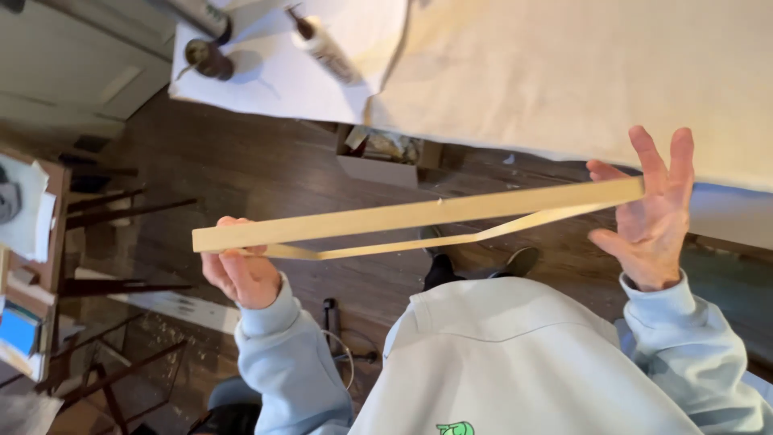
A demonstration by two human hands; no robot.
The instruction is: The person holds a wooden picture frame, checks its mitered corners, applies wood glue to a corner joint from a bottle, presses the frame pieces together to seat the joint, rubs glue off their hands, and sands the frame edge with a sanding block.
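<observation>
Long thin pale wood strip [419, 216], flat & straight, held in mid-air roughly level, right end a bit higher. Under it a 2nd, thinner strip [403, 246] bows down & away, meeting the 1st near both ends.

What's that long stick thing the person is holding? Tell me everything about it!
The long wooden strip is pale, thin and flat, like light unpainted wood. It stretches almost level, tilting up toward the right hand, whose open fingers prop its end. The left hand grips the other end from below. A second, thinner strip sags underneath it, bending in the middle.
</observation>
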